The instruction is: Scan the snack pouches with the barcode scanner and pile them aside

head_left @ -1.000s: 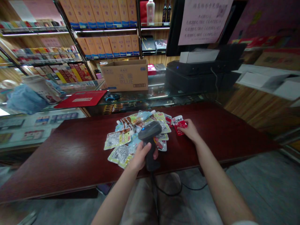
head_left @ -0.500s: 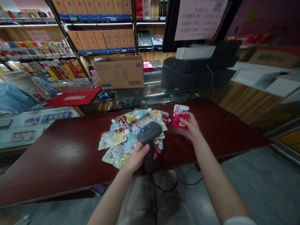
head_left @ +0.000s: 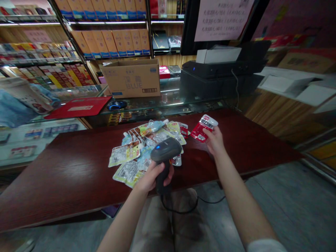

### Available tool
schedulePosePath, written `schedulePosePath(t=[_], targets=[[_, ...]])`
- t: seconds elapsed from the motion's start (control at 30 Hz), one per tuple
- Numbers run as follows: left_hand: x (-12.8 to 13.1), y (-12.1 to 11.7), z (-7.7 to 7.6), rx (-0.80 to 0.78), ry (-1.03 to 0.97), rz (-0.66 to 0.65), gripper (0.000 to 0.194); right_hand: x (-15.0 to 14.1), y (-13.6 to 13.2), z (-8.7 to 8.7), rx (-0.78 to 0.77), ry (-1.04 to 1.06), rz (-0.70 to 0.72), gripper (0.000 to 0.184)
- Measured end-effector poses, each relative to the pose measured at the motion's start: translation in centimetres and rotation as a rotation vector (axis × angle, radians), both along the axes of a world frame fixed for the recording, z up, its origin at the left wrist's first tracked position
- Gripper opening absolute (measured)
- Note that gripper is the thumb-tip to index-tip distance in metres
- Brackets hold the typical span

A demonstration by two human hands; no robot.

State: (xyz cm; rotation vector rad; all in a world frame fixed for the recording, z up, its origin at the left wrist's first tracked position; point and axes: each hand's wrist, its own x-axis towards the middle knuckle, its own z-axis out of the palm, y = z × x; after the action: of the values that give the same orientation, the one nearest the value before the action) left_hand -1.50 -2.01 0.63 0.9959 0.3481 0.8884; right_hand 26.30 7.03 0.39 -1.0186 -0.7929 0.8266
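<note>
The red packet (head_left: 198, 132) was just beyond the right side of the pile (head_left: 126, 154), above the surface (head_left: 70, 175), pinched in the right hand (head_left: 215, 141). Its long axis slanted, white end away and rightward, red end toward the pile. The left hand (head_left: 152, 176), the farther one, gripped the scanner (head_left: 168, 148) by its handle at the pile's near edge, its head pointing away. The scanner hid part of the pile; the right fingertips behind the packet were out of sight, its small print unreadable.
</note>
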Motion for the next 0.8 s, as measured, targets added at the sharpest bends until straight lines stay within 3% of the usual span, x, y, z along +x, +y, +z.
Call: schedulePosePath(t=[0.5,0.8], targets=[[0.5,-0.3,0.9,0.042,0.262,-0.008,0.056,0.1,0.4,-0.4,0.040,-0.048,-0.126,0.051],[1.1,-0.2,0.2,0.102,0.377,0.058,0.055,0.1,-0.2,-0.2,0.076,-0.047,-0.060,0.049]])
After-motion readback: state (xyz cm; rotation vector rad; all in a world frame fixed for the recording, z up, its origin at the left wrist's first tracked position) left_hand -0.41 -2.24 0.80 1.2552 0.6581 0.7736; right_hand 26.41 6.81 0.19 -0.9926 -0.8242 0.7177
